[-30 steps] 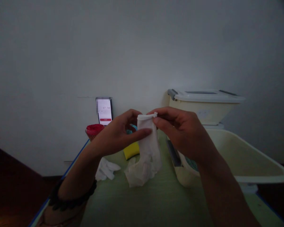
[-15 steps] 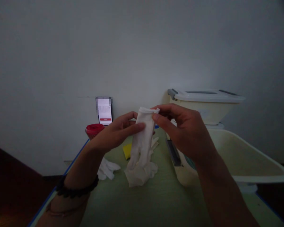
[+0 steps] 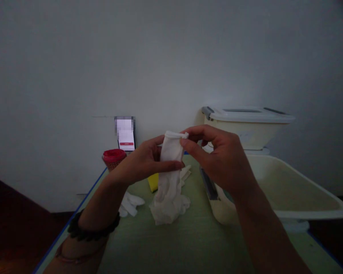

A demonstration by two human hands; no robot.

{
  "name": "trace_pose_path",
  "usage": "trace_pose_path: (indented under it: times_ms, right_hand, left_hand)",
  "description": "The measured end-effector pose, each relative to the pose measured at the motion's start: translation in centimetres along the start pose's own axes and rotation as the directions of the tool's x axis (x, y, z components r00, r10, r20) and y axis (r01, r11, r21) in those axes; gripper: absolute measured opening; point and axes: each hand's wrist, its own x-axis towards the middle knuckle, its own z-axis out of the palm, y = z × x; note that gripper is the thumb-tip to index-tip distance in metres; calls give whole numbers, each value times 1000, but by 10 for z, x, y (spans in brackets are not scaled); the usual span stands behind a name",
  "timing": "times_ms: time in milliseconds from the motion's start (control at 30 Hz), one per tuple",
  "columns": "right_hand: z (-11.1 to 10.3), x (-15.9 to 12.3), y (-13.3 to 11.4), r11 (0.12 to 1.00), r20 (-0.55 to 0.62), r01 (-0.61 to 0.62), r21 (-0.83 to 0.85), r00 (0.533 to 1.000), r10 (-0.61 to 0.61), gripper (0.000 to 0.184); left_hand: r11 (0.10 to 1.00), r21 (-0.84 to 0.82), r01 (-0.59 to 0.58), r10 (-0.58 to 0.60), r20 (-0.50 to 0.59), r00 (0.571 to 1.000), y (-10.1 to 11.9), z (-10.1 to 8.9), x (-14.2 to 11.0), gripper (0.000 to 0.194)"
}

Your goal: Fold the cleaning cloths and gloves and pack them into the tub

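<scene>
A white cloth glove (image 3: 171, 152) hangs cuff-up between my hands, above the middle of the table. My right hand (image 3: 217, 152) pinches the right corner of its cuff between thumb and fingers. With the thumb laid across the front and the fingers partly hidden behind, my left hand (image 3: 144, 160) grips it lower down. Its lower end hangs in front of a crumpled, pale, thin glove-like heap (image 3: 167, 213); whether they touch I cannot tell. Another white glove (image 3: 131, 203) lies left of the heap, partly covered by my left wrist. Pale glove fingers (image 3: 185, 173) show behind the held glove.
On the right stands an open cream plastic bin (image 3: 291, 186), with a lidded cream box (image 3: 234, 129) behind it. A yellow item (image 3: 153, 182) lies behind the gloves. A lit phone (image 3: 126, 133) leans near the wall by a red-rimmed basket (image 3: 114, 156).
My left thumb has moved down the glove and now reaches straight across it. The glove's top has shifted slightly left. My right hand keeps its pinch on the cuff.
</scene>
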Motion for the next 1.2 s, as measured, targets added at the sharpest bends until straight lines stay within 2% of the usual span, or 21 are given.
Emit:
trace_pose_path:
  times_ms: [100, 300, 433, 567, 667, 800, 933, 1033, 1200]
  right_hand:
    - [-2, 1, 1, 1000, -19, -1, -10, 1000, 1, 10]
    - [-2, 0, 1, 1000, -36, 3, -1, 999, -3, 11]
    - [-2, 0, 1, 1000, -63, -16, 16, 998, 17, 12]
    - [-5, 0, 5, 998, -155, -41, 47, 987, 48, 15]
    - [-8, 0, 9, 998, -207, -41, 43, 977, 49, 16]
    - [-9, 1, 11, 998, -233, -26, 52, 972, 37, 14]
    - [-7, 2, 11, 999, -237, -9, 33, 971, 16, 12]
    - [-7, 2, 10, 999, -243, -11, 47, 970, 22, 12]
    - [-8, 1, 11, 997, -256, -23, 80, 966, 43, 14]
  left_hand:
    - [1000, -5, 0, 0, 4, 1000, 2, -1, -1, 38]
    - [1000, 4, 7, -7, 78, 997, 6, -2, -4, 20]
    - [999, 43, 14, -19, 104, 994, 6, -5, -6, 23]
    - [996, 59, 61, -72, 212, 975, 1, -10, -6, 28]
    - [991, 75, 109, -123, 218, 968, -4, -16, -5, 25]
    - [970, 171, 175, -214, 249, 944, -6, -23, -5, 24]
    - [938, 305, 163, -255, 291, 922, -4, -27, -6, 15]
    - [934, 333, 127, -235, 308, 922, -3, -25, -6, 20]
    - [934, 352, 60, -166, 279, 946, -5, -19, -5, 43]
